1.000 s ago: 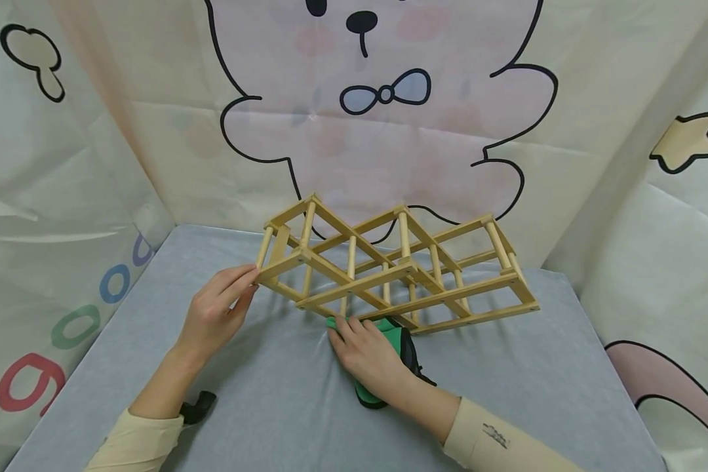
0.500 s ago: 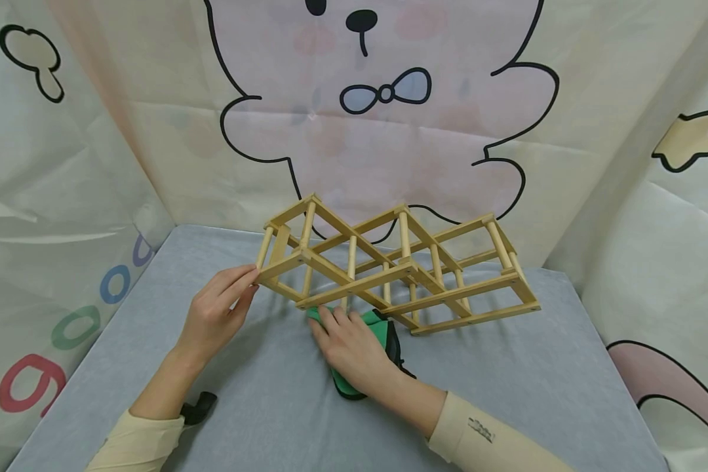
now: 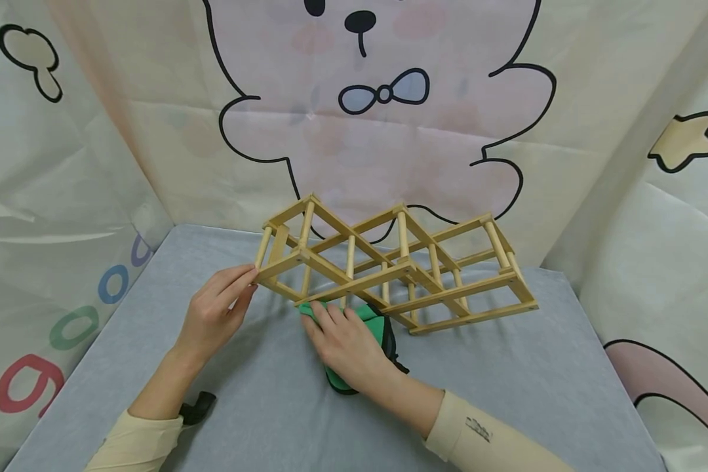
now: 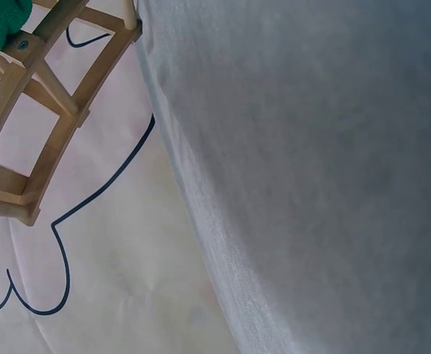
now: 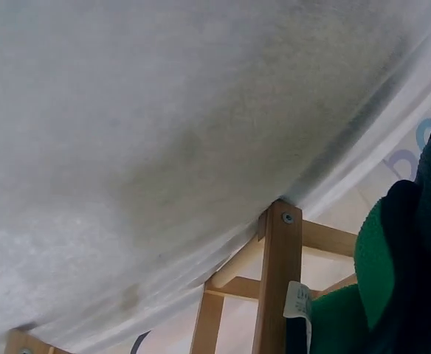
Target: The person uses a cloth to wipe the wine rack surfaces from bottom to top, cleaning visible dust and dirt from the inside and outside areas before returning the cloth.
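While pinching wooden rack (image 3: 383,276) in left hand (image 3: 215,313), gripping green cloth (image 3: 376,325) against it beneath right hand (image 3: 349,346); apparently mid-wipe, cannot tell done from remaining.

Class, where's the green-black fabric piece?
Head view, below centre: the fabric piece is under the right hand, at the near edge of the pale wooden lattice rack.

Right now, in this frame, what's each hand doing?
Left hand: closed, pinching the near left corner of the wooden lattice rack.
Right hand: closed, holding the green-and-black cloth at the rack's front rail.
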The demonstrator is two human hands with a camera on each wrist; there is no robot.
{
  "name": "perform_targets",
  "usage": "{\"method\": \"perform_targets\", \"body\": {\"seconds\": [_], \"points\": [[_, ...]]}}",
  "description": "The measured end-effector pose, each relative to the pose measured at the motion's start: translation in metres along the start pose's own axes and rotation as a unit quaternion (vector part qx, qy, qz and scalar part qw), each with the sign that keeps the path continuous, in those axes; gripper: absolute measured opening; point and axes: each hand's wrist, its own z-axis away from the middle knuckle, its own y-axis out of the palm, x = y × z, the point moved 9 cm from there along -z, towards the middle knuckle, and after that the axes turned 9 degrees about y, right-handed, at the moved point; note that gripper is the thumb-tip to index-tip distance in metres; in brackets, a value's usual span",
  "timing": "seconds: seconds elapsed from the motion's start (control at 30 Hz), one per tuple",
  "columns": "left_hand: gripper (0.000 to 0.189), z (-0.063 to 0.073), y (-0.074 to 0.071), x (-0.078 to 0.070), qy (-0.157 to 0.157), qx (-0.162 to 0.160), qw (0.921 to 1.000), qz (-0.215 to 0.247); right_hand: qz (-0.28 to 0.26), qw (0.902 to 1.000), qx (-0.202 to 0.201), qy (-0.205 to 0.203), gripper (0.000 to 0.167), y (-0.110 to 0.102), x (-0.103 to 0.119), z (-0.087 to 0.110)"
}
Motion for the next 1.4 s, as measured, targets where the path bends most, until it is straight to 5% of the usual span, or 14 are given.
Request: {"method": "perform_targets", "body": {"seconds": [0.2, 0.63, 1.4], "points": [[0.026, 0.0, 0.001, 0.0, 0.0, -0.002, 1.0, 0.002, -0.022, 0.9993, -0.011, 0.029, 0.035, -0.011, -0.018, 0.009], [0.027, 0.001, -0.001, 0.0, -0.001, -0.009, 0.9999, 0.012, -0.064, 0.9889, -0.113, 0.073, 0.039, -0.045, -0.057, 0.027], [0.028, 0.0, 0.0, -0.001, -0.004, -0.004, 0.9999, 0.01, -0.042, 0.9939, -0.051, 0.089, 0.035, -0.009, -0.072, 0.068]]}}
